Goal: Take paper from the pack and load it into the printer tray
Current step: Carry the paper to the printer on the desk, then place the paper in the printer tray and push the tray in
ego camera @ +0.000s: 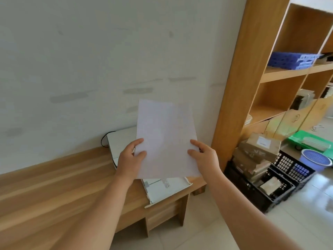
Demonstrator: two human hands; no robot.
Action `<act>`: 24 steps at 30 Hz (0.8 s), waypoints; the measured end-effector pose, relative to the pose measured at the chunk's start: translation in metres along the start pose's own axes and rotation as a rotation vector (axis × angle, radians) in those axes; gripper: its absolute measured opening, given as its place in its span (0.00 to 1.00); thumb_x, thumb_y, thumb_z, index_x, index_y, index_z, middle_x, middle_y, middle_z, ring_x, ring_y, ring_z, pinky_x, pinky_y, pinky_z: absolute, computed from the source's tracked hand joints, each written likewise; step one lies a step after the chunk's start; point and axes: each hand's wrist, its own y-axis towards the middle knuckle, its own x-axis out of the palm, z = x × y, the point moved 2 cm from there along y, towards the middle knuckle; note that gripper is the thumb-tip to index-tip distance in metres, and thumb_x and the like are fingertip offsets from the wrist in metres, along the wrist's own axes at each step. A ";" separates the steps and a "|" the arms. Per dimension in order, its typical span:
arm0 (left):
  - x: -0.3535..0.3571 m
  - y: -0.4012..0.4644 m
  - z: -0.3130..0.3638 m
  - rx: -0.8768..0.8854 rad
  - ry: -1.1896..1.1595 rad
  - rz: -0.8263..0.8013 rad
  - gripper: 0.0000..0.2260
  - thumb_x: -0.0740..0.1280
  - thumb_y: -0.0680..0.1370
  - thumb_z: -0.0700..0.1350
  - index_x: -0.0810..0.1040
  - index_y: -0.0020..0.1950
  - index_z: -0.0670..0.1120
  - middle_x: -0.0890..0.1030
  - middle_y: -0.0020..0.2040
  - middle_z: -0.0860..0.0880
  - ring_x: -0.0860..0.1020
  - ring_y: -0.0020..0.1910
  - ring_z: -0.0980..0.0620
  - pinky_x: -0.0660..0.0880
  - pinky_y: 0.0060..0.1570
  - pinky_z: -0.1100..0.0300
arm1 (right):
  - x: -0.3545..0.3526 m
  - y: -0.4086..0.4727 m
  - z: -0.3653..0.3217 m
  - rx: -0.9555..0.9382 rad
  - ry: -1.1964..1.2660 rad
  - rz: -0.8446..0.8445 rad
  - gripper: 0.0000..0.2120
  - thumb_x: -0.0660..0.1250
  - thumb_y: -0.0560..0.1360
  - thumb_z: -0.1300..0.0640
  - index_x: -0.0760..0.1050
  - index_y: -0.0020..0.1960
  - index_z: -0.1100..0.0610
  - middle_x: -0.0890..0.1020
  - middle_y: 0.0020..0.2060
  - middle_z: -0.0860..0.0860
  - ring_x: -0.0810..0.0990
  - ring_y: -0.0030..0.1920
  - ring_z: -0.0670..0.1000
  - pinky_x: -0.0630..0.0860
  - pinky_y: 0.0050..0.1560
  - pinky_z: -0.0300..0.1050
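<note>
White paper (164, 139) is pinched at its sides by the left hand (130, 157) and the right hand (204, 156), above the open tray (167, 188) of the printer (119, 141) on the bench (54, 183). It should be kept flat, lined up with the tray, then slid in gently.

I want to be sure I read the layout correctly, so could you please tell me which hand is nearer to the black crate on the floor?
Right. The right hand holds the paper's right edge, on the side toward the black crate. The left hand holds the left edge, farther away, above the printer.
</note>
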 end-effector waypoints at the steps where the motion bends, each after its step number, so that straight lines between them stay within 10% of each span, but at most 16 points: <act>1: 0.000 0.007 -0.005 -0.009 0.004 0.021 0.18 0.68 0.74 0.43 0.77 0.53 0.66 0.78 0.60 0.55 0.79 0.55 0.51 0.76 0.57 0.47 | 0.005 0.011 0.001 0.002 -0.005 -0.025 0.17 0.67 0.77 0.56 0.75 0.64 0.44 0.77 0.57 0.48 0.79 0.49 0.52 0.81 0.49 0.48; 9: 0.022 0.053 -0.036 -0.105 0.009 0.150 0.17 0.67 0.75 0.42 0.76 0.58 0.62 0.75 0.61 0.57 0.74 0.62 0.52 0.72 0.62 0.51 | 0.024 0.093 0.006 0.036 -0.065 -0.162 0.17 0.67 0.76 0.58 0.76 0.63 0.45 0.78 0.58 0.50 0.79 0.51 0.55 0.80 0.53 0.52; 13: 0.038 0.065 -0.046 -0.158 0.026 0.196 0.17 0.66 0.75 0.41 0.76 0.60 0.59 0.75 0.60 0.56 0.76 0.48 0.62 0.74 0.48 0.62 | 0.025 0.128 0.022 0.034 -0.087 -0.238 0.18 0.67 0.75 0.59 0.76 0.64 0.47 0.78 0.57 0.50 0.79 0.51 0.54 0.79 0.52 0.49; 24: 0.097 0.063 -0.085 -0.362 0.032 0.366 0.18 0.67 0.75 0.40 0.76 0.63 0.54 0.76 0.63 0.50 0.76 0.57 0.51 0.73 0.52 0.58 | 0.019 0.204 0.081 0.214 -0.067 -0.489 0.17 0.69 0.73 0.60 0.79 0.61 0.51 0.80 0.55 0.51 0.80 0.51 0.54 0.79 0.55 0.52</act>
